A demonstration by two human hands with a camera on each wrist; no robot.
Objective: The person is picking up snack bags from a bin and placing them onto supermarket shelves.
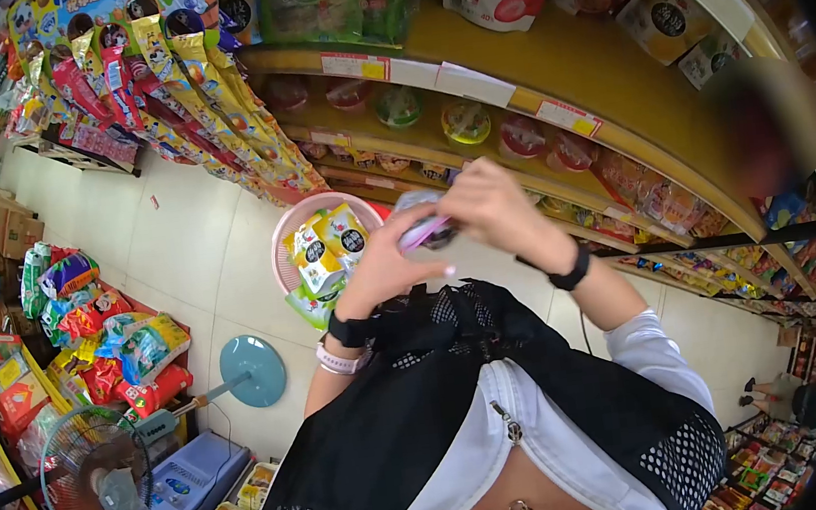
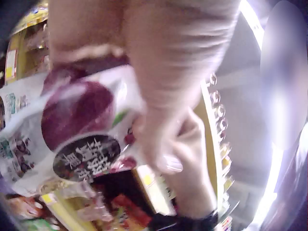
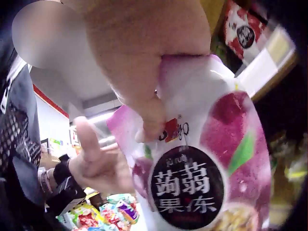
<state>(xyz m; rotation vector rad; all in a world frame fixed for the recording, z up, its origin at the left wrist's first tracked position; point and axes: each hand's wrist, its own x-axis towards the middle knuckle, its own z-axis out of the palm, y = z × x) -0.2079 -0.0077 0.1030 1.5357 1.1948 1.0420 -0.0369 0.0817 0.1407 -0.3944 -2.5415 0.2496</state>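
Note:
A white and purple pouch of konjac jelly [image 3: 231, 139] is held up in front of the chest, its printed front showing in both wrist views. My right hand [image 1: 498, 204] pinches it by the upper edge, thumb on the printed face. My left hand [image 1: 379, 268] is at the pouch's other side, its fingers passing behind the pouch and its thumb standing apart. Just beyond the left hand is a pink basket [image 1: 282, 244] with several yellow and white pouches [image 1: 327, 249] and a green packet [image 1: 314, 309] in it.
Curved wooden shelves [image 1: 510, 92] with jelly cups and pouches run along the right. Hanging snack packets [image 1: 198, 88] are at the upper left. On the left stand a fan [image 1: 96, 477] with a round blue base [image 1: 252, 371] and a heap of bagged snacks [image 1: 103, 320].

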